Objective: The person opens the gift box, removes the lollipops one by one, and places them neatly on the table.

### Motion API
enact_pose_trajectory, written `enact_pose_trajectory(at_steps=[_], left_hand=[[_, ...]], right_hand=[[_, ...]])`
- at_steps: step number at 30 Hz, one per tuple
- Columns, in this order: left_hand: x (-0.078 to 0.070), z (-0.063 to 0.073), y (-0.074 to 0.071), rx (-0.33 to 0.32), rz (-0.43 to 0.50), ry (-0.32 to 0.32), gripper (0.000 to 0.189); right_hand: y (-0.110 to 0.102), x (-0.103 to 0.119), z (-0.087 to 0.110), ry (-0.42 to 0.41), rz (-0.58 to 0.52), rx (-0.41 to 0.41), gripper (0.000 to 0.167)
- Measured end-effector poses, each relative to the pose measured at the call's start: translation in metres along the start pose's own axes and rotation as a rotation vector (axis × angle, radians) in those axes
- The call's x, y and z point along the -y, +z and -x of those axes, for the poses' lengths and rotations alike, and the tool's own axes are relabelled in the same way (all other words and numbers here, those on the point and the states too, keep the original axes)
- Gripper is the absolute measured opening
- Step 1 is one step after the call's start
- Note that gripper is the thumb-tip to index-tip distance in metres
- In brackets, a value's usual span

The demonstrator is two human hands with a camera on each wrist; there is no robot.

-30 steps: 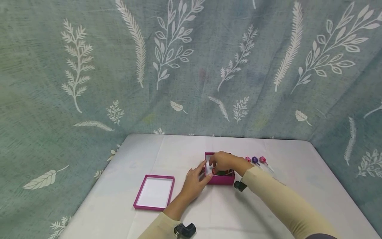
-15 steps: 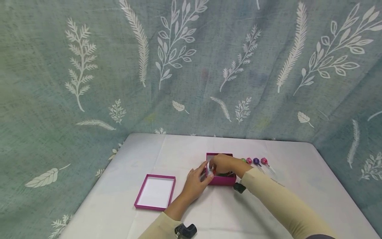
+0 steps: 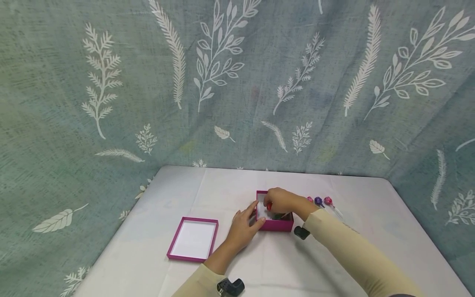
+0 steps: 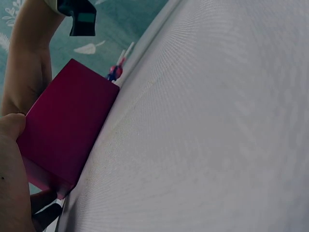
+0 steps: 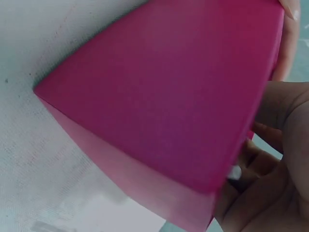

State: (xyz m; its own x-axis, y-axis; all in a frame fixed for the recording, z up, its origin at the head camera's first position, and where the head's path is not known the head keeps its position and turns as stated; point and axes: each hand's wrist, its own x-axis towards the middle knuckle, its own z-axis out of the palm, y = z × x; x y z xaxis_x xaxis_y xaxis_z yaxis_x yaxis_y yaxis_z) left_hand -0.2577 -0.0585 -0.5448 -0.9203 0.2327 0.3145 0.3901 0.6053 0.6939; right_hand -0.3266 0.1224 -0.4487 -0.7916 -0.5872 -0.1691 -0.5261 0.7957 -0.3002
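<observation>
I am observing a curtained booth (image 3: 248, 128), building type unclear: leaf-printed cloth (image 3: 148, 95) is screening a white table (image 3: 297, 268) on three sides.

Leaf-printed backdrop and pale table.
We see a blue-green cloth backdrop (image 3: 246, 99) rising behind the white table (image 3: 222, 194) and along both its sides; its white prints include a feathery frond (image 3: 175, 51), an outlined leafy branch (image 3: 212, 62) and a single leaf (image 3: 53, 220) at lower left, while we note faint creases across the tabletop and rounded far corners.
</observation>
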Motion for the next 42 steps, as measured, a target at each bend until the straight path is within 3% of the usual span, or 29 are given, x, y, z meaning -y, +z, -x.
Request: enact_pose_trajectory(at_steps=[15, 28, 42], left_hand=[[-0.002, -0.002, 0.0, 0.012, -0.011, -0.006, 0.07], [-0.005, -0.005, 0.001, 0.022, -0.011, 0.002, 0.07], [-0.005, -0.002, 0.001, 0.017, -0.005, -0.021, 0.069]], right_hand=[[-0.005, -0.02, 0.009, -0.001, -0.184, -0.082, 0.027], [-0.017, -0.034, 0.036, 0.062, -0.435, -0.218, 0.028], [-0.036, -0.048, 0.057, 0.127, -0.485, -0.256, 0.032]])
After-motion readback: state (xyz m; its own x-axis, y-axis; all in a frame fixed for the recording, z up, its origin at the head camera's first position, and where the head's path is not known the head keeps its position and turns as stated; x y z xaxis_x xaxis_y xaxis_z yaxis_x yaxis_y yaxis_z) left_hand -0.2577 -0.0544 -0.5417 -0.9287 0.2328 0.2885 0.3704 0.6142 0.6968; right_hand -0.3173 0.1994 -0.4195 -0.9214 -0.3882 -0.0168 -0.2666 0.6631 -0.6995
